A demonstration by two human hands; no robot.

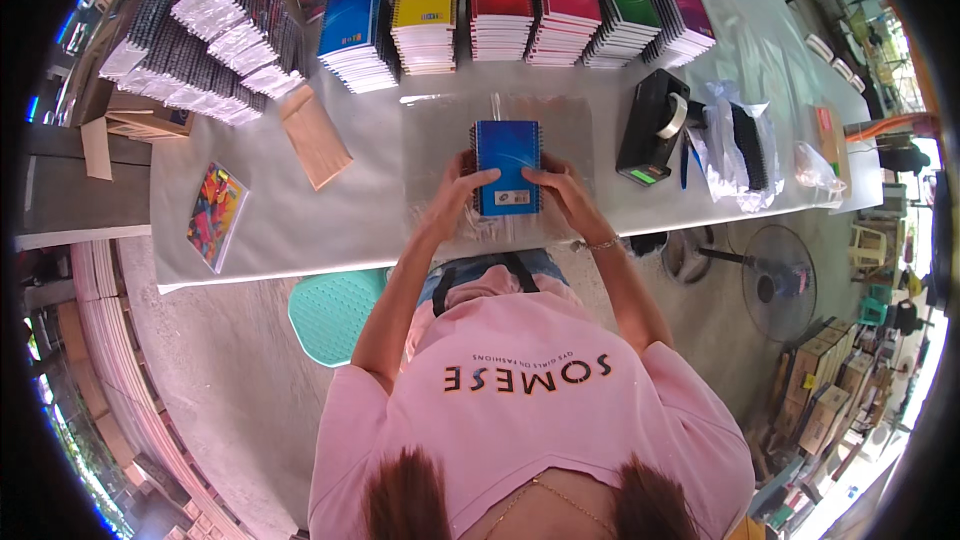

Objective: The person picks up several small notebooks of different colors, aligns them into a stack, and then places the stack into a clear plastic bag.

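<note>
Between my two hands is a blue spiral notebook (508, 155), its cover face up with a small white label near the edge closest to me. Black wire coils show along both its sides, so more than one notebook may be stacked here. My left hand (462, 186) grips the left side, thumb on the cover. On the right side my right hand (556, 187) holds it the same way; the fingers of both hands are partly hidden. Beneath lies a clear plastic sheet or bag (430, 140), spread on the grey-covered table (375, 210).
Notebook stacks line the far side: blue (352, 35), yellow (425, 15), red (500, 15), pink-red (566, 15), green (625, 10) and purple (683, 25). Left are wrapped stacks (215, 30), a brown envelope (315, 135) and a colourful packet (215, 215). Right stands a black tape dispenser (648, 135).
</note>
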